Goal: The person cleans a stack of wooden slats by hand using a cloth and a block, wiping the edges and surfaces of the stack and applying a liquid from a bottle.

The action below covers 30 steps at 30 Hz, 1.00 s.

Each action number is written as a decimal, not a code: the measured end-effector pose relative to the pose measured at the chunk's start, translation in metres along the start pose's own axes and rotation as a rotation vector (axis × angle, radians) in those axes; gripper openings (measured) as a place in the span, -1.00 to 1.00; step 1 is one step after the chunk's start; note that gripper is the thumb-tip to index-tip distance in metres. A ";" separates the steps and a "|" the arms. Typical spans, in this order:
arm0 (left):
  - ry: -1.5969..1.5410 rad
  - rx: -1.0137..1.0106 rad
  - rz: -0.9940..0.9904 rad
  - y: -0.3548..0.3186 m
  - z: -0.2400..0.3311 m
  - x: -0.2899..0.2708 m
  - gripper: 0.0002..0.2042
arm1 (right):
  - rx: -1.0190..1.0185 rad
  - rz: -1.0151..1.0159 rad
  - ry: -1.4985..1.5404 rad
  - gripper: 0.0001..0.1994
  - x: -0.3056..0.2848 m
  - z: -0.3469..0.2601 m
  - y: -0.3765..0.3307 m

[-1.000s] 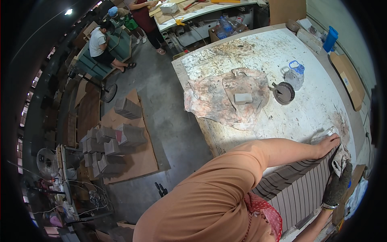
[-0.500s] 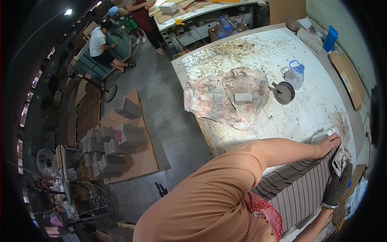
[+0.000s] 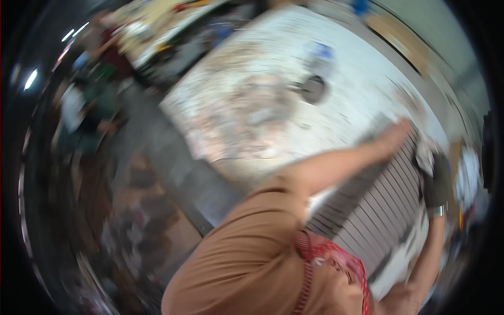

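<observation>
The whole picture is smeared by motion. On the table's right side lies a long grey block with dark stripes (image 3: 379, 197), its stripes running across two visible faces. My bare left hand (image 3: 399, 135) rests on the block's far end, its fingers too blurred to make out. At the block's right side is my right hand (image 3: 437, 184) in a dark glove, closed against a whitish rag (image 3: 425, 156). The rag lies between the glove and the block's end; the right fingertips are hidden.
A stained cloth (image 3: 236, 123) with a small pale block (image 3: 262, 114) on it lies on the white table (image 3: 346, 68). Beyond are a round dark container (image 3: 313, 89) and a blue-capped clear jug (image 3: 321, 58). Grey stacks (image 3: 142, 220) stand on the floor at left; people work farther back.
The view has swung, so the table and its things sit farther left and higher in the picture. Both hands stay by the striped block's far end and the rag.
</observation>
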<state>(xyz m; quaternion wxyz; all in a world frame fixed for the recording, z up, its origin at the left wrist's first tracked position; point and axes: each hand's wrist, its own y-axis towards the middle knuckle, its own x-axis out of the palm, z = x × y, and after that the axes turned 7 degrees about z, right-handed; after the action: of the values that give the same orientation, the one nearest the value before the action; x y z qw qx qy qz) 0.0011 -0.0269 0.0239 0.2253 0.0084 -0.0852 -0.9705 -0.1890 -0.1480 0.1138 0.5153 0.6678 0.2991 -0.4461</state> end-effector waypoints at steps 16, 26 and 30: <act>-1.188 -0.170 0.337 0.041 -0.066 0.081 -0.55 | -0.121 0.080 -0.029 -0.66 0.017 -0.069 0.061; -0.409 -0.008 0.447 0.047 -0.040 0.041 -0.59 | 0.145 -0.037 -0.194 -0.56 0.032 -0.001 0.060; -1.203 0.144 0.290 0.079 -0.087 0.020 -0.60 | -0.066 0.057 0.252 -0.71 0.045 -0.113 0.112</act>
<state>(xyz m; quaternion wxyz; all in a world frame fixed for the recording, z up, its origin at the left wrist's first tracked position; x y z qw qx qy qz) 0.0221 -0.1197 -0.0476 0.2664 -0.5364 -0.2628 -0.7565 -0.0412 -0.0754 0.1285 0.5078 0.7093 0.3570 -0.3340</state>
